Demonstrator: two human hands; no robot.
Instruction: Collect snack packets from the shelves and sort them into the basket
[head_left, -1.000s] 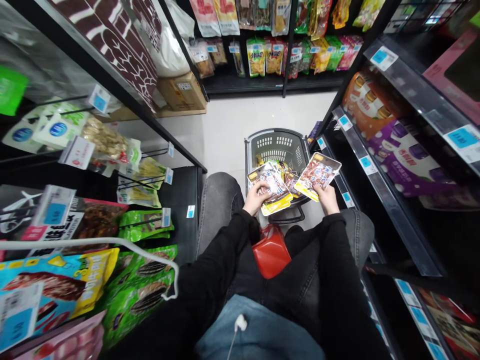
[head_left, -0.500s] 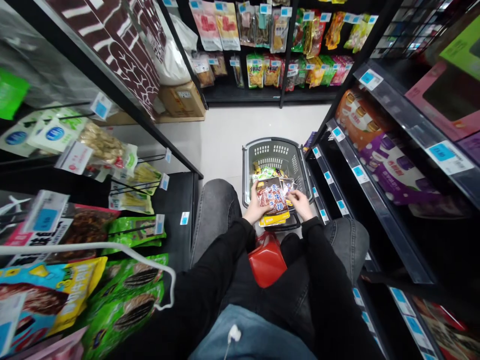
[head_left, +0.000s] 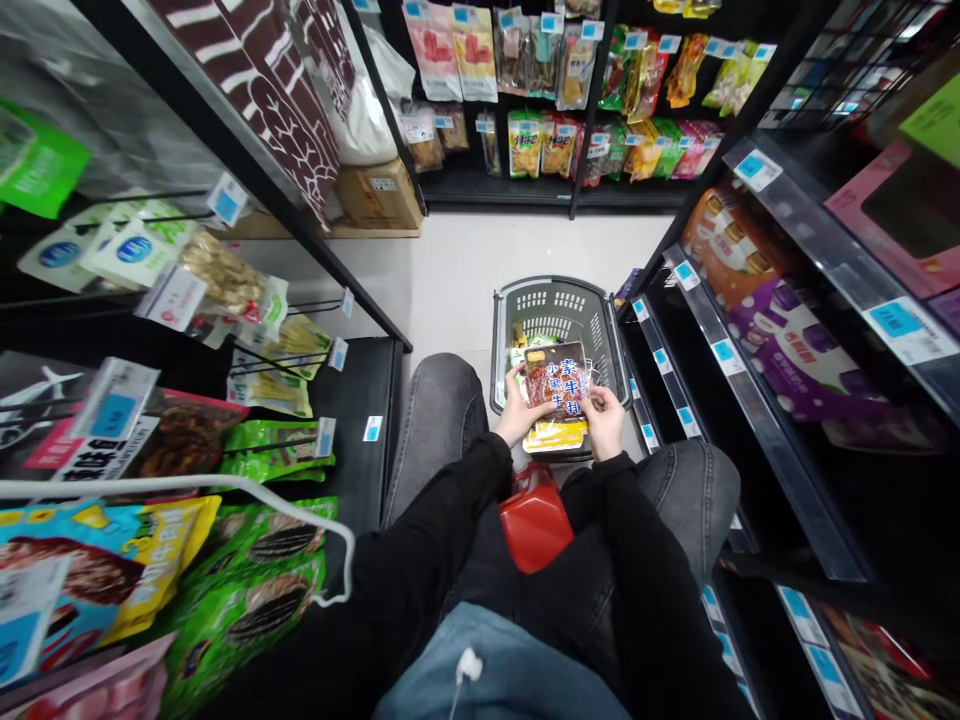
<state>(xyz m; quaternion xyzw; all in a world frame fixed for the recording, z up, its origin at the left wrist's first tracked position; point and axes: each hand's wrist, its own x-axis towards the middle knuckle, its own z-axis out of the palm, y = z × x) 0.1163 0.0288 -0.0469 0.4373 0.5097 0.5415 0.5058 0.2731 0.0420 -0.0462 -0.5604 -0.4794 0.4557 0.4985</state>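
A dark brown snack packet with white and blue lettering is held between my two hands, over the near part of a grey shopping basket. My left hand is closed on the packet's left side, thumb across its front. At its lower right edge, the fingers of my right hand pinch it. Just below the brown packet shows a yellow packet; I cannot tell whether it is held too. Green and yellow packets lie in the basket, partly hidden behind the held one.
A red glossy object is between my knees. Left hangs a rack of snack bags, with a white cord in front. Price-tagged shelves stand close on the right. A cardboard box sits on the floor ahead.
My right hand has moved onto the brown packet's right edge, and the packet now faces me more upright. The white packet edge beside it is more covered. The view has shifted slightly.
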